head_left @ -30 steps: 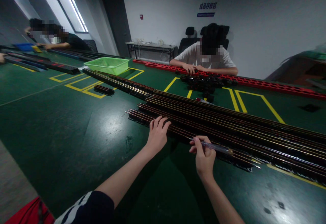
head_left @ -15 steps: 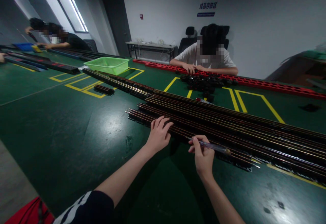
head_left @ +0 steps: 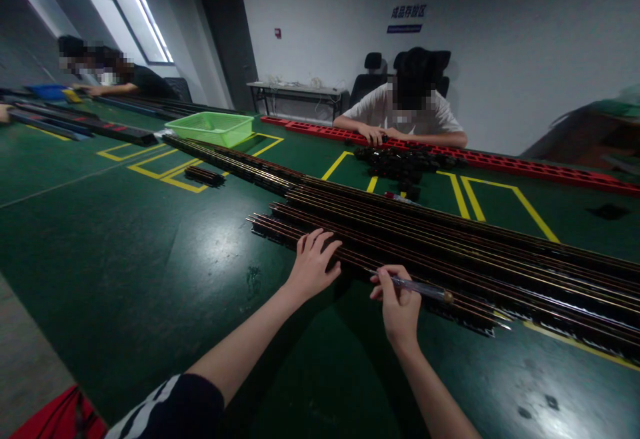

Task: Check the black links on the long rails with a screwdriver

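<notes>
Long dark strips (head_left: 450,242) with copper- and gold-coloured rods along them lie side by side across the table. My left hand (head_left: 314,267) rests on the nearest strips near their left part, fingers spread and thumb apart, holding nothing. To its right, my right hand (head_left: 401,302) is closed round a slim screwdriver (head_left: 425,289) with a clear, purplish handle and a brass-coloured end. Its thin metal tip points left, low over the nearest strip; whether it touches cannot be made out.
The green table (head_left: 125,246) carries yellow tape outlines. Beyond the strips are a light green basket (head_left: 213,129), a short dark bundle (head_left: 204,176), a heap of black parts (head_left: 400,162) and a long red rack (head_left: 525,164). A co-worker (head_left: 405,106) sits opposite; others work at far left.
My left thumb has moved a little away from the fingers, to the right. My right hand and the screwdriver stay put. At far left, a co-worker's raised hand has dropped from view.
</notes>
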The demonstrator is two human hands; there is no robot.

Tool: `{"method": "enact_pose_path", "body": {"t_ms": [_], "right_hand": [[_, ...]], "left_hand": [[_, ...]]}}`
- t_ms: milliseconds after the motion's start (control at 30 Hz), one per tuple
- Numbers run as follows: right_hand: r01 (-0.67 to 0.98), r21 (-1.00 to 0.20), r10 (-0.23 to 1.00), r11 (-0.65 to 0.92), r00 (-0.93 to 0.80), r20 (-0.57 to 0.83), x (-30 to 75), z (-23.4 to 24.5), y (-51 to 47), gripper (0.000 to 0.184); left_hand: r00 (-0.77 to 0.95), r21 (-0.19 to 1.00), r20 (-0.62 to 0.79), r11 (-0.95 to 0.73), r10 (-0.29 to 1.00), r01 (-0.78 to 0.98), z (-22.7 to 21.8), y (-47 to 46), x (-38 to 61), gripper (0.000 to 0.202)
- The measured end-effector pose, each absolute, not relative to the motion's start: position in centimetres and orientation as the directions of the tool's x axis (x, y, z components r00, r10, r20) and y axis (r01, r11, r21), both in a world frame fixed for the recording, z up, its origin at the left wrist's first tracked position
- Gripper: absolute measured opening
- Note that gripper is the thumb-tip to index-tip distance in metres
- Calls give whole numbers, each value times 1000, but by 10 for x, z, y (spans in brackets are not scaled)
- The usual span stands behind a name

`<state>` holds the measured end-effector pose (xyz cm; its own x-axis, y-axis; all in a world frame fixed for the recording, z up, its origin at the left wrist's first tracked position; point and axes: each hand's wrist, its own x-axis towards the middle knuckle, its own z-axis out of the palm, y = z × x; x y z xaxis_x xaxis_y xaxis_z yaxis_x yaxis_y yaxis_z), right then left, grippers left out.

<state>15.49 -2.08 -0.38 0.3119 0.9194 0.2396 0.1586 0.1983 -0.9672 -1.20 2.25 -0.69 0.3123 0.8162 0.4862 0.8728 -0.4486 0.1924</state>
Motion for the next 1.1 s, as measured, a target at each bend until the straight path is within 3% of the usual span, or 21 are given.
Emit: {"method": "enact_pose_path", "body": {"t_ms": [567, 867, 1100], "right_hand": [[165, -967, 920, 194, 312, 238, 156, -4, -21, 24], [210, -957, 890, 198, 371, 266, 157, -4, -22, 26], [156, -968, 868, 198, 432, 247, 156, 1, -24, 27]], "left_hand": [[314, 189, 500, -455, 807, 870, -10, 24, -13, 35], [316, 188, 495, -455, 809, 870, -10, 24, -12, 36], [311, 188, 500, -452, 808, 872, -10, 24, -12, 35]]}}
